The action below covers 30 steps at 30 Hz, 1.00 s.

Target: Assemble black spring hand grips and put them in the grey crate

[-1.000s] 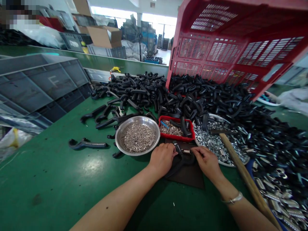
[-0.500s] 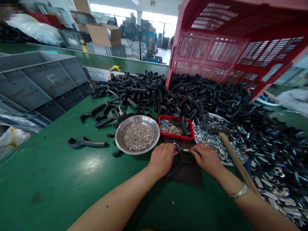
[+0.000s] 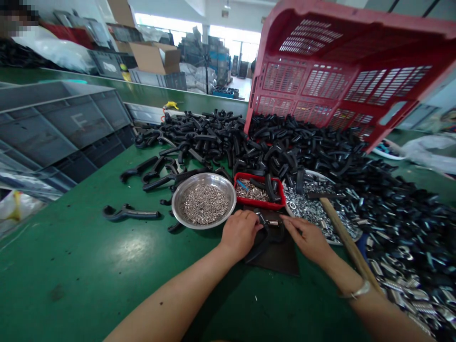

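My left hand point(image 3: 240, 234) is closed around a black curved plastic handle point(image 3: 261, 242) lying on a dark mat point(image 3: 278, 259). My right hand point(image 3: 308, 237) pinches at a small metal spring point(image 3: 273, 223) on the top of that handle, fingers pressed together. Just beyond the hands stand a steel bowl of small metal parts point(image 3: 204, 203) and a small red tray point(image 3: 260, 190) with pins and a black handle in it. A wide plate of silver washers point(image 3: 317, 213) lies to the right.
A big heap of black handles point(image 3: 285, 147) spills from a tilted red crate point(image 3: 342, 71). A wooden-handled hammer point(image 3: 344, 235) lies across the washers. Grey crates point(image 3: 60, 128) stand at left; loose handles point(image 3: 130, 213) lie on the green table point(image 3: 89, 266). Springs point(image 3: 409, 285) pile at right.
Both hands stay on the handle; my right hand has shifted slightly left and its fingers have worked at the spring. The view has tilted a little.
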Each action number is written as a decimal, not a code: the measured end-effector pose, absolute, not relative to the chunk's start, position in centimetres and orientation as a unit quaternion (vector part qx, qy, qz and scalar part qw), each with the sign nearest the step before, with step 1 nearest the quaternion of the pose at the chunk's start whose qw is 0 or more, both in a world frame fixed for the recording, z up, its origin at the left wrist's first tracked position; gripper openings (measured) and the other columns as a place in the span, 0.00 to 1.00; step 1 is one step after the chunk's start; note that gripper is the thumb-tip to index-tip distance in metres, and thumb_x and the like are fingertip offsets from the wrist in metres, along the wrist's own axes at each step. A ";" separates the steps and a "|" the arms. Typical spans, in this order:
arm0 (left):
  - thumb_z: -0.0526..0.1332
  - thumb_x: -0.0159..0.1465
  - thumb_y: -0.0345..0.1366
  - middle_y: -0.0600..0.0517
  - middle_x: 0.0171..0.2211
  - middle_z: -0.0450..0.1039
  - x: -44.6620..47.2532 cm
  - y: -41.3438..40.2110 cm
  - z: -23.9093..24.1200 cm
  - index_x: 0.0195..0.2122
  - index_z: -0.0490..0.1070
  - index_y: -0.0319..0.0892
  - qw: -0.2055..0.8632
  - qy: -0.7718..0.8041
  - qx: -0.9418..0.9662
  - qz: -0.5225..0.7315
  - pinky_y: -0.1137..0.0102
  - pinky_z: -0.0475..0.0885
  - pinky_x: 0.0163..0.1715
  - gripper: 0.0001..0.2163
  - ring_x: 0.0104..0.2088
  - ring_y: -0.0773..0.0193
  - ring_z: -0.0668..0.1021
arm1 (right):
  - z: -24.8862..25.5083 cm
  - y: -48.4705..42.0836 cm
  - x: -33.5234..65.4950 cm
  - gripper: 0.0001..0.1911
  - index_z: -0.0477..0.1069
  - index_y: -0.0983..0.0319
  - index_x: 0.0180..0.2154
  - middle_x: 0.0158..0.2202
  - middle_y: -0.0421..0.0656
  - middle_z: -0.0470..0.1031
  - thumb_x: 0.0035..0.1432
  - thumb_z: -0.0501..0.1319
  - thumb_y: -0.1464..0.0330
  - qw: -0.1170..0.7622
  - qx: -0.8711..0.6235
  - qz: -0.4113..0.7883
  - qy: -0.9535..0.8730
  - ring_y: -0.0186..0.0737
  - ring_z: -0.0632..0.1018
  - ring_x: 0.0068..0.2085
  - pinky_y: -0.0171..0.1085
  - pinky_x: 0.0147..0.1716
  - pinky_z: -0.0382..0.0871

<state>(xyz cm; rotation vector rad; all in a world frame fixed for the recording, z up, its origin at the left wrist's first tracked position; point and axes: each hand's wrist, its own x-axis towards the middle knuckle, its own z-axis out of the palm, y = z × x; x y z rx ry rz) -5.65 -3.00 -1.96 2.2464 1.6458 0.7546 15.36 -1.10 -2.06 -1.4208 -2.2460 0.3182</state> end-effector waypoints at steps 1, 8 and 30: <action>0.56 0.59 0.37 0.50 0.34 0.70 -5.7 -3.0 -1.6 0.33 0.68 0.41 0.160 0.555 0.763 0.290 0.68 0.63 0.36 0.06 0.37 0.61 0.70 | -1.7 -1.5 15.1 0.15 0.70 0.60 0.44 0.39 0.45 0.75 0.59 0.52 0.64 0.261 -0.527 0.123 -0.800 0.40 0.75 0.39 0.40 0.39 0.69; 0.60 0.53 0.46 0.59 0.19 0.60 -5.4 -3.2 0.1 0.25 0.63 0.39 0.646 0.440 0.470 0.411 0.77 0.56 0.20 0.14 0.19 0.74 0.62 | -0.5 -4.0 10.1 0.05 0.73 0.58 0.34 0.31 0.41 0.74 0.53 0.59 0.68 0.456 -0.433 0.251 -0.736 0.35 0.75 0.33 0.35 0.33 0.71; 0.59 0.56 0.35 0.53 0.31 0.72 -5.8 -2.6 -1.1 0.34 0.72 0.41 0.516 0.476 0.545 0.458 0.75 0.66 0.29 0.07 0.28 0.71 0.70 | -1.7 -3.1 12.2 0.08 0.71 0.59 0.30 0.28 0.41 0.75 0.54 0.57 0.63 0.361 -0.527 0.163 -0.752 0.38 0.75 0.29 0.36 0.31 0.69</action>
